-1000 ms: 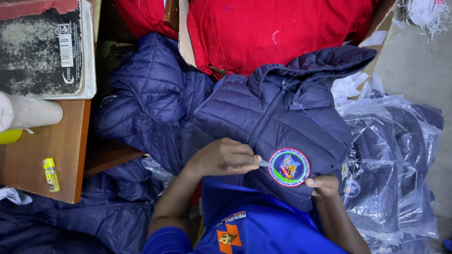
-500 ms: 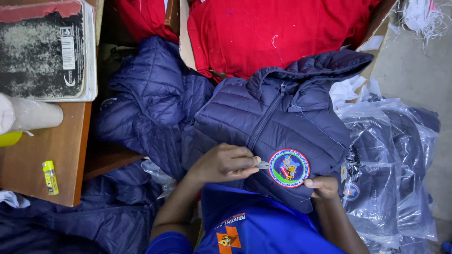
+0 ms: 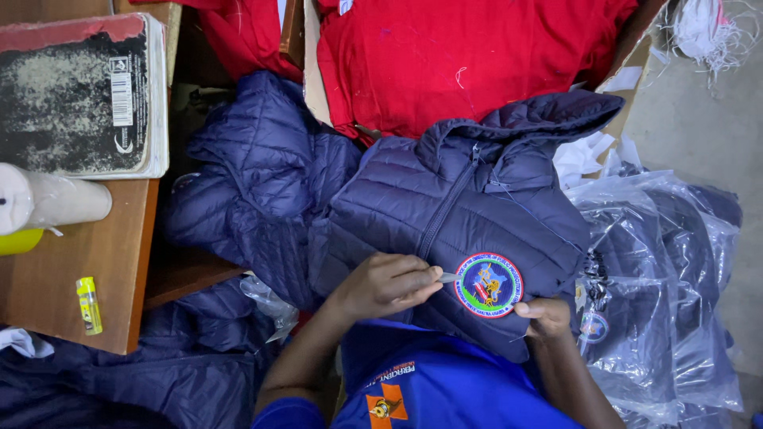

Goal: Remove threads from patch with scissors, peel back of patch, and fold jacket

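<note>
L hand (image 3: 385, 284) pinches small tool at patch (image 3: 489, 284); R hand (image 3: 543, 315) grips jacket (image 3: 469, 214) hem, collar pointing away.

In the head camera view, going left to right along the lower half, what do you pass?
Yellow lighter → left hand → round embroidered patch on the navy quilted jacket → right hand → bagged jackets in clear plastic.

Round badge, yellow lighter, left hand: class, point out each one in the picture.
round badge (image 3: 488, 285), head view, centre of the stitched disc
yellow lighter (image 3: 88, 305), head view, middle of its body
left hand (image 3: 387, 284), head view, back of the hand
</note>
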